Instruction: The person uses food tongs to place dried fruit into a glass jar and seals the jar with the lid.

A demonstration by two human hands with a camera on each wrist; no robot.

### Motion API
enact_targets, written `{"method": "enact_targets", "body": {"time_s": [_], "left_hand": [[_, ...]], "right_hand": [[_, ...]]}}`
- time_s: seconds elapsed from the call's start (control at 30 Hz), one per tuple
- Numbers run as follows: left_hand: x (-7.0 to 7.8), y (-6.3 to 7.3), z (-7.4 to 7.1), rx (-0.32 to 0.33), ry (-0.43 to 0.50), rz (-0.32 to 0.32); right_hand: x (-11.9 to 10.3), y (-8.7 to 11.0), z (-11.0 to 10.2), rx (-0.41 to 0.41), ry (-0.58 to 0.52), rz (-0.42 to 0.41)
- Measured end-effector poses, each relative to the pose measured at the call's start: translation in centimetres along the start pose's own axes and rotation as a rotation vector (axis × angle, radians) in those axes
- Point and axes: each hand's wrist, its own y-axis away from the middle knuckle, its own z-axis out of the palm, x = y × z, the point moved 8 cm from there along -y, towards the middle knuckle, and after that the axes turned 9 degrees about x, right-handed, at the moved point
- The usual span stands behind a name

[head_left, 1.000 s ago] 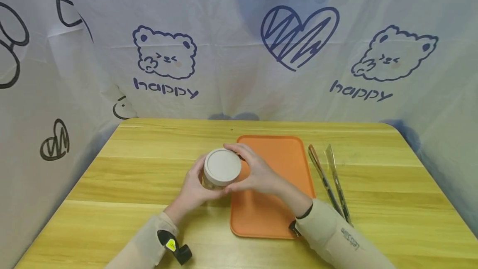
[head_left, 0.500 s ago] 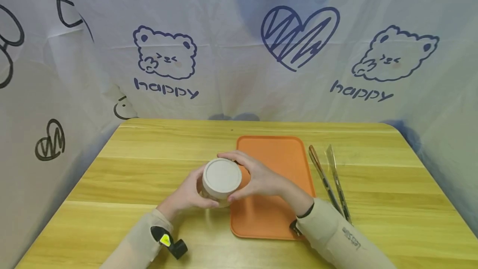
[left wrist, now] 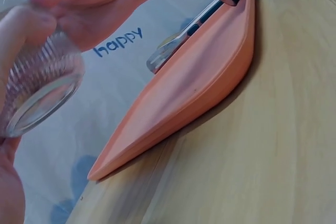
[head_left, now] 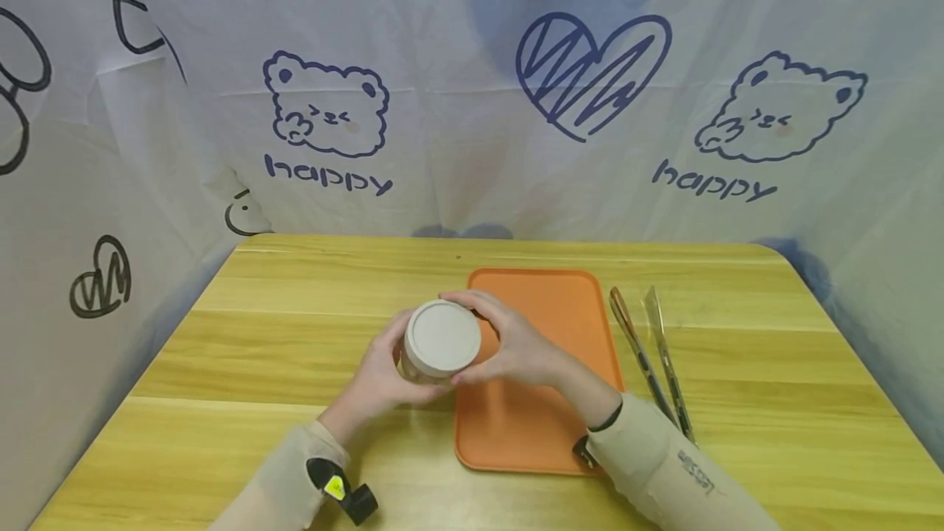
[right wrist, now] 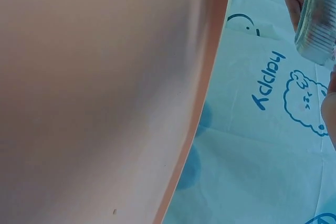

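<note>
A ribbed clear glass jar (left wrist: 50, 72) with a pale, round screw lid (head_left: 442, 337) is held up over the table, near the left edge of the orange tray (head_left: 542, 433). My left hand (head_left: 378, 377) grips the glass body from the left. From the other side, my right hand (head_left: 519, 349) curls its fingers and thumb round the lid's edge. In the left wrist view the glass base is tilted and off the table. The right wrist view catches only part of the jar (right wrist: 317, 24) at its upper right. What the jar contains is not clear.
Two long slim utensils (head_left: 643, 363) lie side by side just right of the tray, one with a brown end. The wooden table (head_left: 243, 334) reaches back to a printed cloth (head_left: 457, 146) that hangs behind it and along both sides.
Both hands and the jar dip toward me, then come back a little away and to the right. The right hand's fingers stay at the lid. Tray and utensils stay put.
</note>
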Motion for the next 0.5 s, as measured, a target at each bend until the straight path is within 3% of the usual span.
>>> {"method": "enact_targets", "body": {"time_s": [0.1, 0.17, 0.33, 0.5], "left_hand": [[0.1, 0.0, 0.0, 0.027, -0.034, -0.001], [0.1, -0.1, 0.0, 0.008, -0.001, 0.001], [-0.3, 0.0, 0.7, -0.136, 0.140, -0.012], [-0.8, 0.4, 1.3, -0.231, 0.190, -0.059]], "right_hand": [[0.0, 0.0, -0.1, 0.007, 0.009, 0.009], [0.0, 0.0, -0.1, 0.002, 0.010, 0.011], [-0.1, 0.0, 0.6, -0.063, 0.000, 0.016], [-0.2, 0.1, 0.9, -0.075, 0.005, 0.020]]}}
